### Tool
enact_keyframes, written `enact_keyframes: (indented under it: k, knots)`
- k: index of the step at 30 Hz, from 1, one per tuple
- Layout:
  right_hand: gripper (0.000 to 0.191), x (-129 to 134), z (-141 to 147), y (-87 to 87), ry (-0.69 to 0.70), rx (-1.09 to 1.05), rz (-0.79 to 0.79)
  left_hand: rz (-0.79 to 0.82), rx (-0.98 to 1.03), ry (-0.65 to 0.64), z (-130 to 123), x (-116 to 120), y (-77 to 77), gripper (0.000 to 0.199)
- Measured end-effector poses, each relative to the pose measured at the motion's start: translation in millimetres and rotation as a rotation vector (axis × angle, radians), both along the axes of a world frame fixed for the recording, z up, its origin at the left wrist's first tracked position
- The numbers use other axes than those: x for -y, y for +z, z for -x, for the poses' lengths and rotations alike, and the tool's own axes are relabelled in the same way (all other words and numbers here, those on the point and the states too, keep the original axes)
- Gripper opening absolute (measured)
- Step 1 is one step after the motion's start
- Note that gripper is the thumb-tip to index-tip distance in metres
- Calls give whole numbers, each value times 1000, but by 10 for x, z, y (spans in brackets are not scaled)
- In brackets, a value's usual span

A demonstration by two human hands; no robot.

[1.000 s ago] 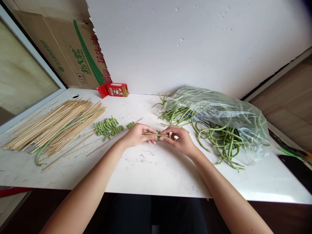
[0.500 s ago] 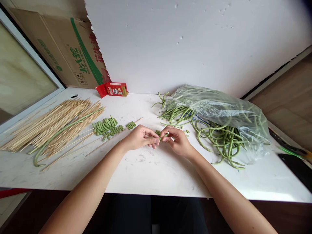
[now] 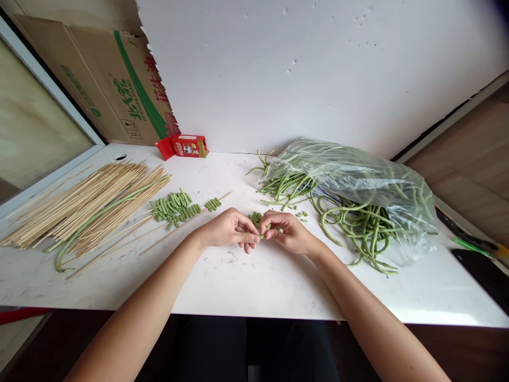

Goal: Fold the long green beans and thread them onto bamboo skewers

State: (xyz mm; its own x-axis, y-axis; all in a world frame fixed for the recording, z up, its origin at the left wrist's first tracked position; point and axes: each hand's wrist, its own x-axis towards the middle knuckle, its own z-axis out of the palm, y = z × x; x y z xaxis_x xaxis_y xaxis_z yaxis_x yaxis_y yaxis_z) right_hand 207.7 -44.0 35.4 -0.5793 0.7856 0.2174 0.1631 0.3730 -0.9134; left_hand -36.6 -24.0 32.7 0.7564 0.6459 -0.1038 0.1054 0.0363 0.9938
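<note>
My left hand [image 3: 234, 229] and my right hand [image 3: 284, 231] meet over the middle of the white counter, fingertips touching. Between their pinched fingers is a short piece of green bean [image 3: 265, 232], mostly covered by the fingers. Just behind the hands lies a small group of cut bean pieces [image 3: 255, 217], partly hidden. To the left, bean pieces threaded on skewers [image 3: 175, 206] lie close together, and a shorter threaded row [image 3: 213, 204] sits near the tip of another skewer. A few bean scraps [image 3: 301, 214] lie right of my right hand.
Many bare wooden skewers [image 3: 99, 196] cover the left, with one long bean [image 3: 91, 220] across them. A clear plastic bag [image 3: 350, 164] of long beans [image 3: 371, 228] spills on the right. A red box [image 3: 190, 146] and a cardboard carton [image 3: 119, 90] stand behind; a black object [image 3: 483, 273] lies far right.
My hands have drawn closer, the right fingertips now touching the left ones, and less of the bean piece shows. More of the cut pieces behind the hands is visible.
</note>
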Motion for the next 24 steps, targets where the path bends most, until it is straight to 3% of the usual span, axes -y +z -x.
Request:
enact_keyframes:
  k: [10, 13, 15, 18, 21, 24]
  knots:
    - [20, 18, -33, 31, 171, -23, 162, 68, -6, -99, -9, 28, 48, 35]
    - [25, 17, -41, 38, 186, -36, 163, 77, 30, -62, 23, 2, 54, 39]
    - [24, -3, -60, 42, 129, -51, 110, 74, 52, -35, 44, -20, 49, 41]
    - [23, -73, -132, 44, -103, -23, -55, 57, 49, 8, 53, -48, 28, 41]
    - [23, -162, -256, 38, -348, 164, -254, 33, 37, 82, 45, -68, 15, 42]
    - [20, -215, -372, 23, -423, 344, -342, 40, 22, 106, 40, -86, 19, 45]
